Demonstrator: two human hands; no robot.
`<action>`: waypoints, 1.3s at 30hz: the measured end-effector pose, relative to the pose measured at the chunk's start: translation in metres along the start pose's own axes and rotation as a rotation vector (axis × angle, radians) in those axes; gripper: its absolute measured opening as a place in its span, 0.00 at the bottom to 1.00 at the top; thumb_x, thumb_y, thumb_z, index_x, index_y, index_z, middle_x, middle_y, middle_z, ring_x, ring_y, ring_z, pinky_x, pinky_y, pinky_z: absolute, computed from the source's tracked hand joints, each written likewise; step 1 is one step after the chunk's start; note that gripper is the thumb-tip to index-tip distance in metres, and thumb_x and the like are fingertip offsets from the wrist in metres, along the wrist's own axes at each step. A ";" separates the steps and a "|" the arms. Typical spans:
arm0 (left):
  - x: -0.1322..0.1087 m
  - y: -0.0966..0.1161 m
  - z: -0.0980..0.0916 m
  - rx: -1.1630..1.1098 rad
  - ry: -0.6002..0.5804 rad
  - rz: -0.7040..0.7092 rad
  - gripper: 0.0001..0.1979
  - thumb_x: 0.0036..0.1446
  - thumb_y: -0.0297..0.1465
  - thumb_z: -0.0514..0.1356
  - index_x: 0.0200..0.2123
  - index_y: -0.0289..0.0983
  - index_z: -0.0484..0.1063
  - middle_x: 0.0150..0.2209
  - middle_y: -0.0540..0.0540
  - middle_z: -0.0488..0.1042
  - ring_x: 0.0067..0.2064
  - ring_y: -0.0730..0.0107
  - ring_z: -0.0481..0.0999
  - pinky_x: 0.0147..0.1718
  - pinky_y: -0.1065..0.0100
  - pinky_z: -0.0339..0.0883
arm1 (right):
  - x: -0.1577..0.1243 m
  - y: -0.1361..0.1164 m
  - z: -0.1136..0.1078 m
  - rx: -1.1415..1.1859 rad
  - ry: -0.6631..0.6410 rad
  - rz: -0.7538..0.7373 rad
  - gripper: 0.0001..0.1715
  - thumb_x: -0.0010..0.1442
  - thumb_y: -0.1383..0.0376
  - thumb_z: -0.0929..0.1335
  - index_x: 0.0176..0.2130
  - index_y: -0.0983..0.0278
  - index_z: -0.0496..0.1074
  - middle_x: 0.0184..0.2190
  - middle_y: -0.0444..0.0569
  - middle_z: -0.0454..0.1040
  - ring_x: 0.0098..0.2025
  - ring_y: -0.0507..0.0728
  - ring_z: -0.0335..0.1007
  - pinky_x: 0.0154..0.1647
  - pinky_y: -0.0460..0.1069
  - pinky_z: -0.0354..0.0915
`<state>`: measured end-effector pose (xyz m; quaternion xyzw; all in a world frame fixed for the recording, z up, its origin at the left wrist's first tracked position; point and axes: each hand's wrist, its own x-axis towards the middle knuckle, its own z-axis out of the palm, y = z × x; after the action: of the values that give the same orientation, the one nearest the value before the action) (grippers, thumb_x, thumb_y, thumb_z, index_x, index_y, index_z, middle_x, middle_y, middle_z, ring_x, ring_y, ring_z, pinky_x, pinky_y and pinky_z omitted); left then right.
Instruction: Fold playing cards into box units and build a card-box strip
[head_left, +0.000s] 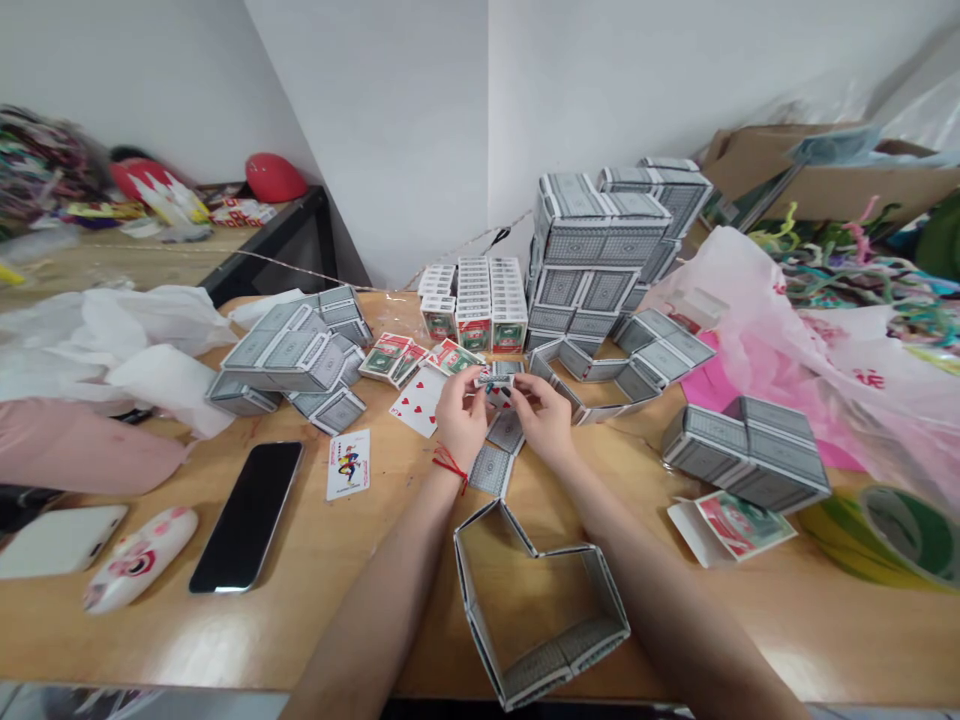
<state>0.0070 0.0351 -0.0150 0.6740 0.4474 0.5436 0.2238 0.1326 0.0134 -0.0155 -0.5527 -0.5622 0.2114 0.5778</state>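
Observation:
At the middle of the table, my left hand (460, 410) and my right hand (543, 410) pinch a playing card (499, 393) between them. Red hearts show on its face, and its upper edge looks folded over. A red string circles my left wrist. Below my hands lie face-down cards (492, 468) with grey patterned backs. A heart card (417, 402) rests face up left of my left hand. Nearer to me, between my forearms, stands a heart-shaped frame (540, 670) built of folded cards.
Card boxes (474, 300) stand in rows at the back, beside a tall stack of card blocks (592, 250). More card blocks (285, 345) sit left. A phone (247, 515), joker card (349, 465), opened card box (739, 525) and green tape roll (885, 535) lie around.

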 end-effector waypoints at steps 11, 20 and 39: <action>0.001 0.002 0.000 0.125 -0.002 0.102 0.09 0.56 0.26 0.53 0.40 0.37 0.69 0.38 0.44 0.71 0.42 0.70 0.71 0.36 0.69 0.70 | 0.000 0.003 0.001 0.011 0.008 0.023 0.14 0.54 0.60 0.65 0.39 0.64 0.72 0.32 0.50 0.76 0.29 0.53 0.70 0.29 0.47 0.67; 0.001 0.002 0.000 0.135 0.024 0.090 0.09 0.58 0.26 0.50 0.39 0.37 0.69 0.38 0.45 0.73 0.42 0.70 0.71 0.42 0.67 0.67 | 0.001 0.003 0.001 0.026 0.007 0.031 0.14 0.54 0.60 0.65 0.38 0.65 0.72 0.33 0.50 0.75 0.29 0.52 0.69 0.30 0.47 0.67; -0.002 0.012 0.002 0.148 -0.090 0.214 0.13 0.52 0.20 0.51 0.40 0.37 0.67 0.39 0.44 0.69 0.44 0.69 0.69 0.45 0.64 0.67 | 0.000 0.001 0.001 0.029 -0.057 0.034 0.13 0.57 0.61 0.61 0.40 0.63 0.69 0.23 0.43 0.69 0.22 0.50 0.62 0.24 0.45 0.61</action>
<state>0.0128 0.0278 -0.0073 0.7564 0.4013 0.4989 0.1341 0.1326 0.0140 -0.0167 -0.5475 -0.5657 0.2450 0.5659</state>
